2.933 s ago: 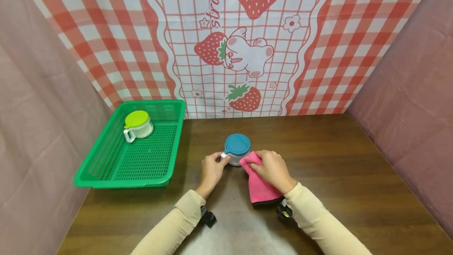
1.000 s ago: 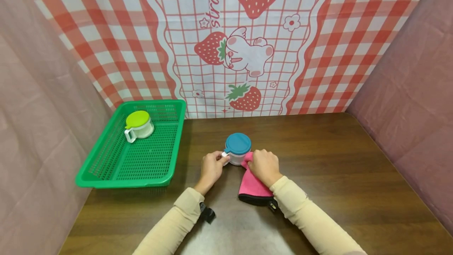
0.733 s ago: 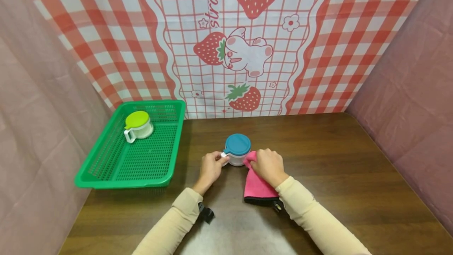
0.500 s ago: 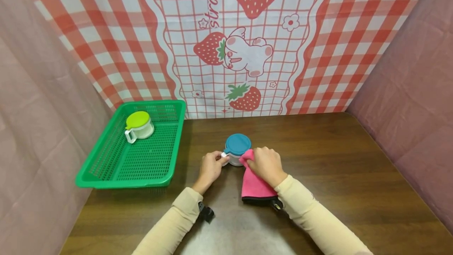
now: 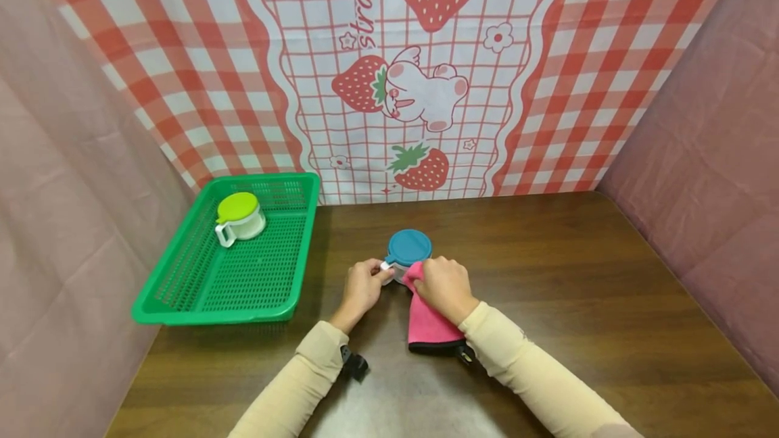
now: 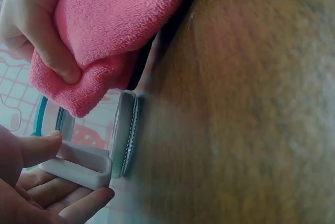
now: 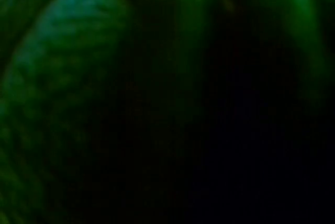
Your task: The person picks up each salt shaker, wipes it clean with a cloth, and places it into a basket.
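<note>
A clear seasoning jar (image 5: pixel 409 247) with a blue lid stands upright on the wooden table in the head view. My left hand (image 5: pixel 363 290) pinches its white handle (image 6: pixel 84 169) between thumb and fingers, as the left wrist view also shows. A pink cloth (image 5: pixel 431 322) with a black edge is bunched in my right hand (image 5: pixel 447 287), which holds it against the jar's front right side. The cloth hides part of the jar's wall. Dark and blurred, the right wrist view shows nothing I can make out.
At the left a green plastic basket (image 5: pixel 298 265) holds a similar jar (image 5: pixel 240 215) with a lime-green lid and white handle. The wooden table (image 5: pixel 578 289) extends to the right of my hands. A checked strawberry-print cloth (image 5: pixel 420 86) hangs behind, with pink curtains either side.
The right hand with the pink cloth has shifted back and forth slightly along the jar and is now further left, across its front. The left hand stays on the handle.
</note>
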`<state>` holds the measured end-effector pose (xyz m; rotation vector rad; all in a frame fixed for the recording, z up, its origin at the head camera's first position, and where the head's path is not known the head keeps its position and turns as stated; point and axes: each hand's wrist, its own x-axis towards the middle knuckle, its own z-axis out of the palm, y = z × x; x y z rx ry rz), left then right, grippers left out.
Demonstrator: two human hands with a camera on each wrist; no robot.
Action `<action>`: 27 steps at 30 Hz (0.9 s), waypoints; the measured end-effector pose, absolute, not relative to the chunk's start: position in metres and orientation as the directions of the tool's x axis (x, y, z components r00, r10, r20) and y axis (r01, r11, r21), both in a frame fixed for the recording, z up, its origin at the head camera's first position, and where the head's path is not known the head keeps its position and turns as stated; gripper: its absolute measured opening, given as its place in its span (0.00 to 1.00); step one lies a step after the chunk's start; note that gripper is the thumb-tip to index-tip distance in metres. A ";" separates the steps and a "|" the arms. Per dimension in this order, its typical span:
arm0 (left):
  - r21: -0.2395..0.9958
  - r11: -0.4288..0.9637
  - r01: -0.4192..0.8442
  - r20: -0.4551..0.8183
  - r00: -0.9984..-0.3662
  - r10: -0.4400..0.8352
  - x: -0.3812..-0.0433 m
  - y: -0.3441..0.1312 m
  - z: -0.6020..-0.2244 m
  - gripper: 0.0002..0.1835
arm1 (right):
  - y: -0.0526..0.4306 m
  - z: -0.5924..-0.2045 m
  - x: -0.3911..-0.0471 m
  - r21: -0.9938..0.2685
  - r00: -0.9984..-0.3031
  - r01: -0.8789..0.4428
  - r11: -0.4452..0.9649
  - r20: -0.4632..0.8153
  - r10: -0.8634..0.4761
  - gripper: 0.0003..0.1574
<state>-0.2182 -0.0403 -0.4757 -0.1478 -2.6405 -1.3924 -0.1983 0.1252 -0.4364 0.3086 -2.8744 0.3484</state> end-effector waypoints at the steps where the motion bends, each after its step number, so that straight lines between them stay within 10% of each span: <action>1: 0.810 0.565 0.159 0.183 -0.983 0.016 -0.219 -0.040 -0.476 0.09 | 0.124 -0.437 -0.198 -0.207 -0.951 -0.235 0.950 0.251 -0.181 0.17; 27: 0.819 0.548 0.168 0.206 -0.979 -0.008 -0.220 -0.040 -0.476 0.08 | 0.125 -0.448 -0.210 -0.181 -0.971 -0.184 0.966 0.186 -0.150 0.13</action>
